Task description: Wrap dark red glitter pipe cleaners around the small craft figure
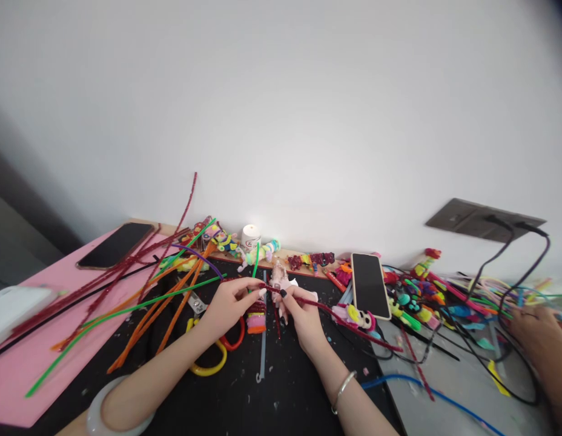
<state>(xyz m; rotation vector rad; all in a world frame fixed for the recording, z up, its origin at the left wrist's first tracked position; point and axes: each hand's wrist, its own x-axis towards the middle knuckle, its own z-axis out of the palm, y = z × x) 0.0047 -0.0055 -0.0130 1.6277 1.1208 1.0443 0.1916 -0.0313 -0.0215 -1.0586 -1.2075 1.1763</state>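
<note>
Dark red pipe cleaner [335,315] pinched, seemingly, between left hand [229,306] and right hand [303,318].

Black mat [244,399] strewn with pipe cleaners [172,306], phone [370,284].

Readable text: almost none.
Small white cylindrical container [251,237] at the wall edge of the table carries a dark printed mark on its label, too blurred to read. Right of the container, the black-screened smartphone in a pale case [370,284] is dark, no writing; left of it, a second black phone [115,244] likewise.
</note>
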